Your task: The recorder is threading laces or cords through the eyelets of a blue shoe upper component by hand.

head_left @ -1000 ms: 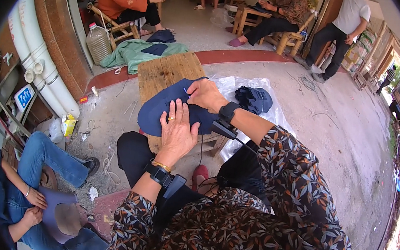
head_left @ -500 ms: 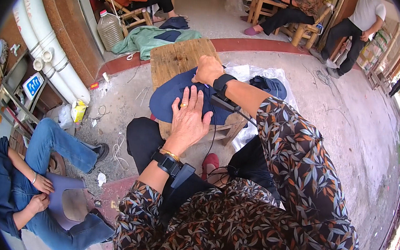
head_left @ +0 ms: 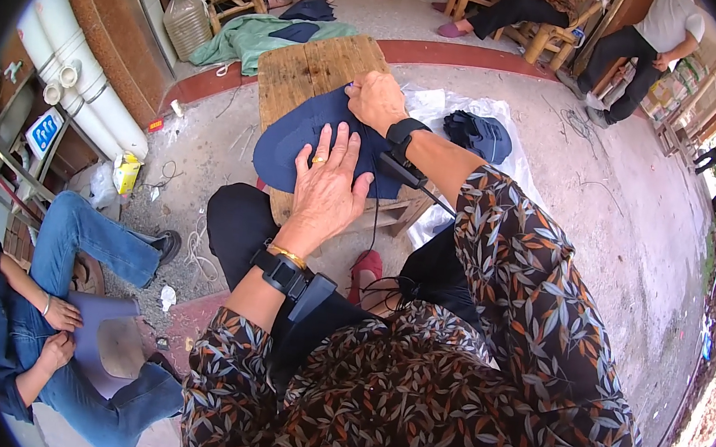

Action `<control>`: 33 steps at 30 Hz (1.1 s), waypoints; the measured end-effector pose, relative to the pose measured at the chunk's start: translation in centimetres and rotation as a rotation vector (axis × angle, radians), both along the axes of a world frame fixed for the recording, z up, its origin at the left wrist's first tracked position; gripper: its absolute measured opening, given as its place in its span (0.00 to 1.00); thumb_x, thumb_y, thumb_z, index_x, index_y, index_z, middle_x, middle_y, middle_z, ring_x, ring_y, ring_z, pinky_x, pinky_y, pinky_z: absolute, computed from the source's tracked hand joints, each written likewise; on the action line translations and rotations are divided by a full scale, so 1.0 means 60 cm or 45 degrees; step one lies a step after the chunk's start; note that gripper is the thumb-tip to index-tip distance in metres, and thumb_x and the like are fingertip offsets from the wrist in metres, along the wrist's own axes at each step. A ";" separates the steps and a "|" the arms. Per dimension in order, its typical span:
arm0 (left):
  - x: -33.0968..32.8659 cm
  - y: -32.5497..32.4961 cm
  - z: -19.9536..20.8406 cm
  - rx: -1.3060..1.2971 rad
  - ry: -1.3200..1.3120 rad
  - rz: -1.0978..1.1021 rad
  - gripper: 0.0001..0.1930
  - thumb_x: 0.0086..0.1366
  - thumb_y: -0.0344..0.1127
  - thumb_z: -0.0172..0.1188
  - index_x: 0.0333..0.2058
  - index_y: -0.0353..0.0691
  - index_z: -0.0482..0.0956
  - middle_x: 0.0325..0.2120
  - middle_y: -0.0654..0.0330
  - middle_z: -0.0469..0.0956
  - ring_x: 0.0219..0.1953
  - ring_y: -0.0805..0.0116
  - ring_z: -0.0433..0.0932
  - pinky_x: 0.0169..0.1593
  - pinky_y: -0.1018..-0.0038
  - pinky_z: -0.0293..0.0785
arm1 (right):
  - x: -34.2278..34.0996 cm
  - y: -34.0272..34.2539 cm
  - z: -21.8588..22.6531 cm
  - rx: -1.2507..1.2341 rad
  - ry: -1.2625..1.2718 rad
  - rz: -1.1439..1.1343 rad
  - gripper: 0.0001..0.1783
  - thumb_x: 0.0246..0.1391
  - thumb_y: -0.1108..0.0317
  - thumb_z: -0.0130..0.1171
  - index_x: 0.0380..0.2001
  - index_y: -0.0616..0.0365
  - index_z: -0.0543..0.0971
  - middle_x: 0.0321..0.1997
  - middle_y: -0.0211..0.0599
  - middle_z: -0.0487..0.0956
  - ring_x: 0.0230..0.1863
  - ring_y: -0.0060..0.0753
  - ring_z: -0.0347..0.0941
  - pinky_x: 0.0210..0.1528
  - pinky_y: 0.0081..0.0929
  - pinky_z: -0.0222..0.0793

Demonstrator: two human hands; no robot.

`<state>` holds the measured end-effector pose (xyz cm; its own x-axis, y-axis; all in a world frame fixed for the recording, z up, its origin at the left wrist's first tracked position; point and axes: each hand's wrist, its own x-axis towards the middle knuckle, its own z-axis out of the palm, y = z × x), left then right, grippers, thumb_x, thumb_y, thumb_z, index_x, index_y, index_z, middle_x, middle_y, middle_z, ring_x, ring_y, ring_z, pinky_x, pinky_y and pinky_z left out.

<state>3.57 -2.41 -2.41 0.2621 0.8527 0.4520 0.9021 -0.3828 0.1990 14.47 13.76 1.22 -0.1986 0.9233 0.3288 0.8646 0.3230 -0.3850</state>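
Head view looks down on a low wooden table [head_left: 313, 66] with a dark blue cloth hat [head_left: 307, 131] spread flat across its near end. The left hand [head_left: 327, 190] lies palm down on the near part of the hat, fingers spread and flat, pressing rather than grasping; a ring shows on one finger, and a gold bangle and a black wrist strap sit at the wrist. The right hand [head_left: 377, 101] rests on the far right part of the hat, knuckles up and fingers curled down onto the cloth; whether it pinches anything underneath cannot be told. Just right of the table, a second dark blue hat [head_left: 476, 136] lies on a white plastic sheet [head_left: 431, 105] on the concrete floor. Far left of the table, a green cloth [head_left: 247, 37] lies beside a clear plastic jug [head_left: 185, 22]. Near left, another person in blue jeans [head_left: 86, 234] sits holding a pale hat piece [head_left: 102, 336] in the lap.
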 end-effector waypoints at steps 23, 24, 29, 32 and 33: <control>-0.047 0.024 0.019 -0.250 -0.064 -0.024 0.61 0.51 0.78 0.63 0.73 0.39 0.59 0.75 0.52 0.53 0.78 0.53 0.46 0.76 0.46 0.39 | 0.114 -0.122 0.003 -0.991 1.243 0.463 0.12 0.74 0.64 0.50 0.42 0.61 0.79 0.30 0.31 0.79 0.28 0.23 0.79 0.32 0.19 0.79; -0.051 0.025 0.019 -0.251 -0.064 -0.021 0.61 0.49 0.78 0.65 0.72 0.41 0.60 0.75 0.53 0.54 0.78 0.53 0.46 0.76 0.47 0.39 | 0.132 -0.111 0.002 -0.919 1.226 0.500 0.13 0.74 0.64 0.51 0.42 0.61 0.79 0.30 0.30 0.79 0.28 0.21 0.78 0.31 0.18 0.76; -0.069 0.024 0.035 -0.317 -0.099 -0.095 0.60 0.47 0.75 0.69 0.72 0.45 0.61 0.75 0.55 0.57 0.78 0.54 0.48 0.76 0.48 0.40 | 0.266 -0.048 0.010 -0.849 1.543 0.401 0.12 0.73 0.65 0.51 0.42 0.61 0.80 0.28 0.24 0.77 0.28 0.16 0.72 0.31 0.14 0.69; -0.076 0.029 0.045 -0.390 -0.216 -0.198 0.62 0.46 0.73 0.71 0.74 0.46 0.58 0.74 0.55 0.57 0.78 0.54 0.47 0.77 0.49 0.40 | 0.376 -0.008 -0.006 -0.801 1.681 0.260 0.11 0.73 0.68 0.50 0.47 0.63 0.79 0.30 0.26 0.77 0.30 0.18 0.72 0.33 0.14 0.71; -0.086 0.035 0.051 -0.498 -0.291 -0.185 0.62 0.47 0.72 0.72 0.75 0.48 0.54 0.74 0.55 0.59 0.78 0.55 0.46 0.77 0.49 0.40 | 0.407 -0.002 -0.014 -0.772 1.680 0.234 0.11 0.73 0.68 0.50 0.48 0.63 0.79 0.31 0.27 0.78 0.30 0.18 0.72 0.33 0.12 0.71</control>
